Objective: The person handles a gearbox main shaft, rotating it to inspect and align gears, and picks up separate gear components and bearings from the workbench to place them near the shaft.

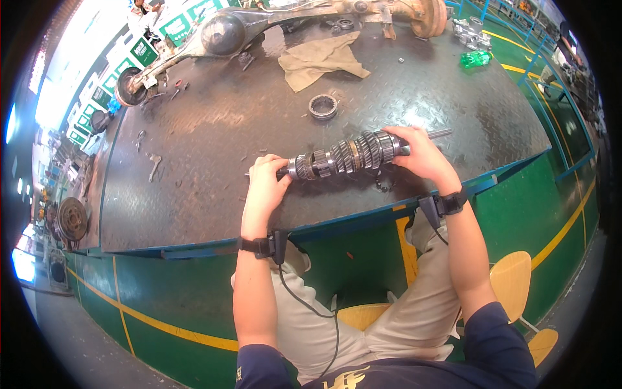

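Observation:
A gearbox shaft with several metal gears (346, 155) lies sideways near the front of the metal-topped bench (214, 201). At its left end, my left hand (267, 174) is closed with the fingers around the thin shaft end. My right hand (420, 153) grips the wide gear at the other end, thumb in front and fingers over the top. Beyond that hand the bare shaft tip (442, 133) sticks out to the right. Just below the gears lies a small dark chain-like ring (385, 184). A toothed metal ring (322, 107) rests farther back on the bench.
A large axle housing (278, 27) spans the back of the bench. In front of it lies a brown cloth (322, 59). A green plastic bottle (476, 59) lies at the back right, and a small metal fork-like part (155, 166) at left. A wooden chair (512, 285) stands behind on the right.

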Available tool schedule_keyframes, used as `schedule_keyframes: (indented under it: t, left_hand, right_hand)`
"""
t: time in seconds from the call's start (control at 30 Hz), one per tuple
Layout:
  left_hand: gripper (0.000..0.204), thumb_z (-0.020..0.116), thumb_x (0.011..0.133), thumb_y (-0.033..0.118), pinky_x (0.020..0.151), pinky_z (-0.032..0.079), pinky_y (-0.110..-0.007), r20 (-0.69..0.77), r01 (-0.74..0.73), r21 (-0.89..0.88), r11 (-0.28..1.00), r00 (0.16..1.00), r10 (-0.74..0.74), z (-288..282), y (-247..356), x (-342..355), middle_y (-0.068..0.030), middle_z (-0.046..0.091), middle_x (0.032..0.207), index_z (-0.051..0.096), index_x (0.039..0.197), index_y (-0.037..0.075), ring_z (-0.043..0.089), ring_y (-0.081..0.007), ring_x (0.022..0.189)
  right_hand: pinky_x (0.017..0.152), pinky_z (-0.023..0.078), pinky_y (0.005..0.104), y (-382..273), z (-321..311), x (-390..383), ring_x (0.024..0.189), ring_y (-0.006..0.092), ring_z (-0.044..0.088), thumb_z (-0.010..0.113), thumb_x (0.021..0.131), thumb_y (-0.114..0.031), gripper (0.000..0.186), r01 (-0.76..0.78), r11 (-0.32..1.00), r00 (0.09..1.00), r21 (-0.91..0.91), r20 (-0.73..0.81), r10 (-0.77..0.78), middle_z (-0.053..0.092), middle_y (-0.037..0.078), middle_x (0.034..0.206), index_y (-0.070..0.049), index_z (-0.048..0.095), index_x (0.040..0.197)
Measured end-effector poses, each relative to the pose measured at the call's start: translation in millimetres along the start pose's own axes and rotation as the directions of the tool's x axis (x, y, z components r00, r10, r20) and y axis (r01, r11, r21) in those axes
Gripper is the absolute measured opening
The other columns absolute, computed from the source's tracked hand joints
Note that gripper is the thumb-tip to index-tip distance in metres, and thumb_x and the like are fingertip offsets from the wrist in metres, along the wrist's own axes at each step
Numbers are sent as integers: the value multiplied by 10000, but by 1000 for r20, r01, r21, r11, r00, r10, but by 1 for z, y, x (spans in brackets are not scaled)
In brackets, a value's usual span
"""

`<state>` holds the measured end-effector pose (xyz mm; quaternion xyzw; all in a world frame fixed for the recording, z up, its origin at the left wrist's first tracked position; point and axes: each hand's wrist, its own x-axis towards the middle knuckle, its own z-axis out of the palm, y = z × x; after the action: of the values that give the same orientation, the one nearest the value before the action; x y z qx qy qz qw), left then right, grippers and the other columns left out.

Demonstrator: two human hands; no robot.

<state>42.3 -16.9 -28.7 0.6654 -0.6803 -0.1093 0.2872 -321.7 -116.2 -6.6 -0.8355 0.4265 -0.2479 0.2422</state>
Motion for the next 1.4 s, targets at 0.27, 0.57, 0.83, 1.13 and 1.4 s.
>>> schedule_keyframes:
  t: [0.27,0.57,0.83,1.13,1.4]
  left_hand:
    - [266,792,780,16,895,510,-462,-20,-117,-35,993,993,116,-4,15,-5,-179,690,957,744,1039,-24,627,-381,977]
    - [228,762,770,0,882,524,-456,-7,-127,45,991,992,128,-9,34,-12,-182,676,940,731,994,-30,628,-381,966]
    - [240,735,772,-21,890,532,-457,-18,-96,71,993,995,97,-2,37,-12,-188,701,969,739,1012,-42,648,-391,975]
    - [302,775,700,-41,838,544,-428,-138,-83,42,996,987,88,3,32,-13,-192,728,913,769,1001,-31,685,-385,883]
    - [343,774,698,-63,853,550,-409,-172,-65,33,997,983,70,3,30,-14,-185,733,939,765,1040,-48,696,-363,887]
  right_hand:
    - [1153,412,458,-16,-1,-3,1255,389,560,802,734,1,665,-18,999,1000,-38,-14,18,696,136,1340,-94,660,1376]
    - [1248,343,466,-10,6,2,1264,350,627,709,715,84,652,106,992,993,-67,-51,-109,703,180,1290,-7,631,1355]
    - [1262,318,526,-7,12,0,1244,349,645,617,802,115,582,133,959,987,-248,-58,-152,701,176,1274,-6,609,1371]
    - [1275,264,573,-16,7,-2,1306,322,606,635,824,62,586,60,969,998,-241,-14,-65,685,159,1320,-31,592,1402]
    - [1244,263,617,-4,-11,-7,1277,308,615,784,766,-8,622,-9,981,1000,-195,-18,5,701,94,1258,-94,636,1364]
